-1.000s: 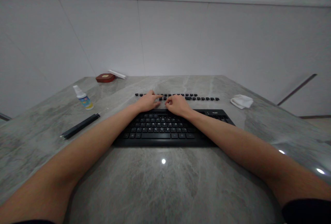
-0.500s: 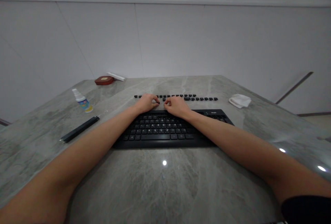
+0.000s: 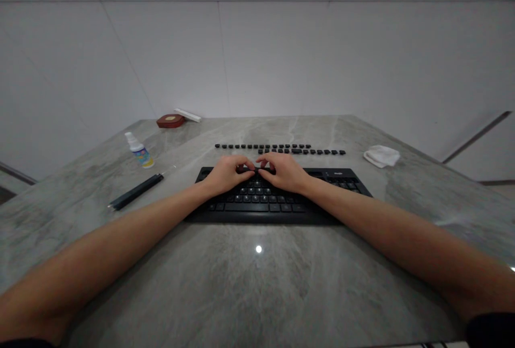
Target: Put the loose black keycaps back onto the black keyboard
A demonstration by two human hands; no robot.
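A black keyboard (image 3: pixel 249 216) lies crosswise in front of me, its upper left part covered by my hands. My left hand (image 3: pixel 230 174) is over the upper key rows, thumb and forefinger closed on a small black keycap (image 3: pixel 256 170) that is mostly hidden. Facing it, my right hand (image 3: pixel 285 171) has its thumb and forefinger curled in to the same keycap. The fingertips of both hands nearly touch above the keyboard's upper edge. Just beyond stand loose black keycaps (image 3: pixel 262 146) in one row, with a second row of keycaps (image 3: pixel 313 152) nearer the keyboard.
On the left are a white spray bottle (image 3: pixel 140 152) with a colourful label and a dark slim bar (image 3: pixel 137 191). A reddish-brown case (image 3: pixel 170 120) and a white strip (image 3: pixel 188 115) lie at the back. A folded white cloth (image 3: pixel 382 155) rests on the right of the marbled table (image 3: pixel 257 283).
Both hands have come back toward me from the loose keycaps to the keyboard's upper rows. The left hand has brought a keycap along. The view has shifted slightly.
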